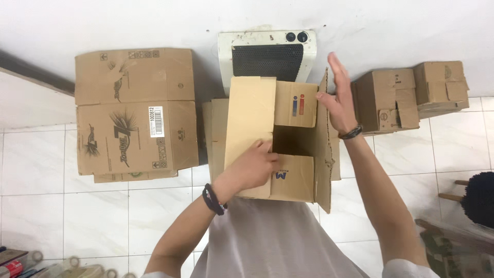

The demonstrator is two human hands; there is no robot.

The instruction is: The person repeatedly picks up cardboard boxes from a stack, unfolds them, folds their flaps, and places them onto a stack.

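A cardboard box [288, 149] sits on the white tiled floor [62, 206] just in front of the person, its top flaps partly open. The left hand [252, 167] presses flat on the left flap, fingers curled over its edge. The right hand [339, 100] is open, fingers spread, palm against the upright right flap. 1 flattened carton [134, 113] lies to the left, 2 small boxes [411, 95] to the right, a white heater [267, 56] behind.

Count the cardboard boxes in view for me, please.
4: a flattened one at left with more cardboard beneath it, the open one under both hands, and two small ones at right.
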